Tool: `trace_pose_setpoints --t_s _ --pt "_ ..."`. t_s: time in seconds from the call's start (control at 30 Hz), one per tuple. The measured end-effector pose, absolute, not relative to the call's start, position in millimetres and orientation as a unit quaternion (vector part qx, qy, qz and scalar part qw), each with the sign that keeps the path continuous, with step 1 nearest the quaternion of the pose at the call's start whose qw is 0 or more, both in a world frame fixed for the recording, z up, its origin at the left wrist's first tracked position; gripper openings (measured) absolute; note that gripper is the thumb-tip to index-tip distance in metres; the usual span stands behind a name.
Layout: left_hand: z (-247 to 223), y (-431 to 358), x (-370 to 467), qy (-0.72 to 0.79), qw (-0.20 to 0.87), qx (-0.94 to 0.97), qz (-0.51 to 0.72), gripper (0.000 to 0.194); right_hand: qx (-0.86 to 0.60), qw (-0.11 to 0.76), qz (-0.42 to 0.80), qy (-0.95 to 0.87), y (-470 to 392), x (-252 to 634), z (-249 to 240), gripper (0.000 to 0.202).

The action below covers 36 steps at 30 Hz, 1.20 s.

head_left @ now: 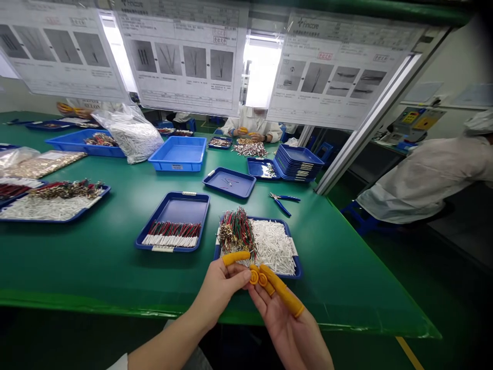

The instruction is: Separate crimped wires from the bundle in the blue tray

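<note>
A half-closed left hand (223,281) pinches smooth, rolled yellow rings (253,277) against the partly open right hand (283,311), beside a blue tray (299,270) of slim white tubes (273,244) and multicolored wires (239,231).

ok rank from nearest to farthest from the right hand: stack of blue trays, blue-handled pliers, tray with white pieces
1. Tray with white pieces, just beyond the right hand
2. Pliers, past the tray
3. Stack of blue trays, far back
</note>
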<state>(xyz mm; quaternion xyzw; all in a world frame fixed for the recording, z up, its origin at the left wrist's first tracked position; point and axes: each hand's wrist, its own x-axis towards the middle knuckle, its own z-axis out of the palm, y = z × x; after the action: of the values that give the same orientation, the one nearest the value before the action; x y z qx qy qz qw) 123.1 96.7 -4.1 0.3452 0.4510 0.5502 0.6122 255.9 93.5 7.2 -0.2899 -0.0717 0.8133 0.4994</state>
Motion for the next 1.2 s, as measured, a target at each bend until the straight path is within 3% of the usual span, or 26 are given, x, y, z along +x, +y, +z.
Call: trace_pose_setpoints --t_s 0.83,1.2 --pt "-2.7 89.7 126.3 0.442 0.581 0.388 0.563 0.033 -0.219 0.444 0.868 0.021 92.8 268.3 -0.6 0.036" --pt "-3.6 87.4 130.7 0.454 0.6 0.377 0.539 0.035 -0.327 0.487 0.807 -0.073 82.2 263.9 -8.3 0.044"
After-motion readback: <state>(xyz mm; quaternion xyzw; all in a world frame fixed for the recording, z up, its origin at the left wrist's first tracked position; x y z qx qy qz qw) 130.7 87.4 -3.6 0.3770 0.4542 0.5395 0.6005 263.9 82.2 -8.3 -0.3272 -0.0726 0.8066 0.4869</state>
